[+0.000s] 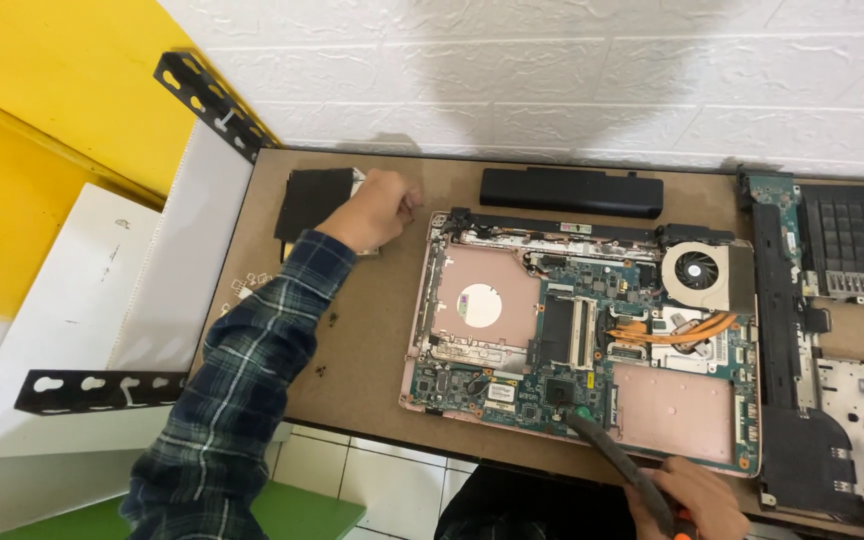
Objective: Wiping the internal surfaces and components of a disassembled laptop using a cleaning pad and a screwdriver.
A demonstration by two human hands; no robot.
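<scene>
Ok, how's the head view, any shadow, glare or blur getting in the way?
Head view: a soft shadow falls on the white brick wall; even light and no glare on the opened pink laptop base; the left hand is sharp, the right hand is cut off by the bottom edge; slight wide-angle bending at the edges.

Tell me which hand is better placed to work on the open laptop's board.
Probably the right hand: its screwdriver tip already rests on the laptop board, while the left hand sits off at the drive.

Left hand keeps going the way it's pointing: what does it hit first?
The left hand points up and right across the board. Next in line is probably the black battery bar near the wall; depth is unclear.
</scene>
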